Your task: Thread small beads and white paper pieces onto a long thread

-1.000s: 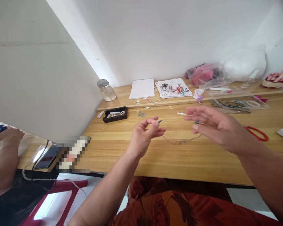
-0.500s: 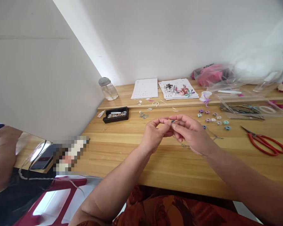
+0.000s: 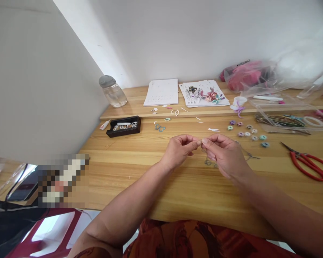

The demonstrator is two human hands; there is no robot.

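Note:
Thumb and fingers of my left hand (image 3: 179,150) are pinched together, and their tips meet those of my right hand (image 3: 223,153), also closed in a pinch. Whatever they hold between them is too small and covered to make out. Just under my right hand, a thin grey wire piece with loops (image 3: 209,163) lies on the table, partly hidden. Another thin grey strand (image 3: 251,157) shows past its knuckles. Small thread spools (image 3: 241,134) in several pale colours lie beyond my right hand. Red-handled scissors (image 3: 310,165) rest to the right.
A black tray (image 3: 123,132) of beads and a blue wire outline (image 3: 160,128) lie left of my hands. On the back ledge are a bottle (image 3: 114,94), white paper (image 3: 161,92) and a paper stack with ornaments (image 3: 187,102). A clear box (image 3: 282,111) of tools sits right.
A small blue bit between my fingertips no longer shows. My fingertips now meet in a straighter pinch. The view has shifted, and the other person's arm at the left is out of sight.

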